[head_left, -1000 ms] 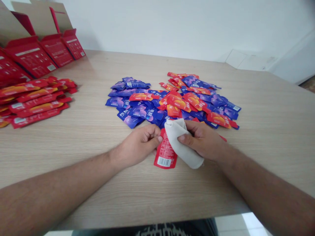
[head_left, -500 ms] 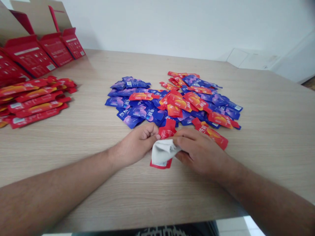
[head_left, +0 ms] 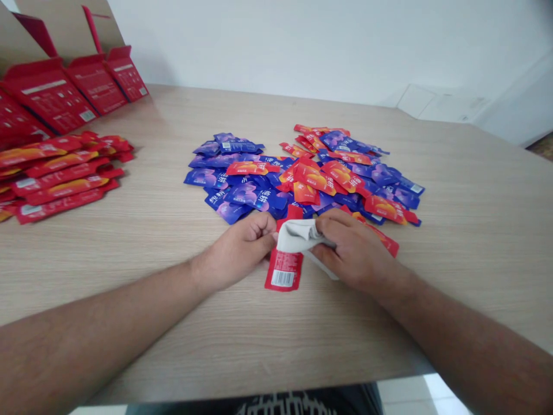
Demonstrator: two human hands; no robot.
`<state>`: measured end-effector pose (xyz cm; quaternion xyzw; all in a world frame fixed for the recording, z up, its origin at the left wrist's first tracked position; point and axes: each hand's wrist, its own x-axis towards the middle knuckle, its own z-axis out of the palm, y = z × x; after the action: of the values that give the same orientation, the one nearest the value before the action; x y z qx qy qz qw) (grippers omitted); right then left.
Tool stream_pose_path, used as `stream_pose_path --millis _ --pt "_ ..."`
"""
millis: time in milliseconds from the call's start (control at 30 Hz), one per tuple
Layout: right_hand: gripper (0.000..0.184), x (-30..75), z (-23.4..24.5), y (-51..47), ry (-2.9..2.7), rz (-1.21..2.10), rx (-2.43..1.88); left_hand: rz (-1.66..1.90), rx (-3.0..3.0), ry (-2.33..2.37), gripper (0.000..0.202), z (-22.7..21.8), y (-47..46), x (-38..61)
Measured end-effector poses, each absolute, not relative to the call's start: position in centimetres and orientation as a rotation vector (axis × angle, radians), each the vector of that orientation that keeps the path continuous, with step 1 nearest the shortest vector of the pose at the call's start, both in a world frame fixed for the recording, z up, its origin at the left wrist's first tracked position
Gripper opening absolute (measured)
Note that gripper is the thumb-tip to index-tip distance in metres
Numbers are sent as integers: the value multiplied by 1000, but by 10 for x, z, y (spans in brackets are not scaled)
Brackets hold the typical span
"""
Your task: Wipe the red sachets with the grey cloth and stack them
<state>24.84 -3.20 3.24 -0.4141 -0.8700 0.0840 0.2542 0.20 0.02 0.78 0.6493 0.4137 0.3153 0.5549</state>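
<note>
Left hand pinched red pouch by side, between heap and table's near edge; right hand gripped whitish cloth across it. Pouch looked light, pliable, slick; edges best hold.

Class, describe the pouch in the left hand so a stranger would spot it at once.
On the table, find the heap of red and blue pouches. At its near edge, the left hand holds one red pouch, barcode nearest the viewer. Unlike its neighbours, it is partly covered by the white cloth in the right hand.
</note>
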Motion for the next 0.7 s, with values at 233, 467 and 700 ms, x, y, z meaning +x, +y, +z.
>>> stream_pose_path --millis 233,467,700 --pt "8 247 31 -33 -2528 306 -1037 774 1432 908 26 1 2 2" --pt "10 245 32 -37 -2626 354 -976 783 1454 899 27 -1 4 0" --pt "10 244 33 -38 -2496 292 -1097 797 1413 940 27 1 2 2"
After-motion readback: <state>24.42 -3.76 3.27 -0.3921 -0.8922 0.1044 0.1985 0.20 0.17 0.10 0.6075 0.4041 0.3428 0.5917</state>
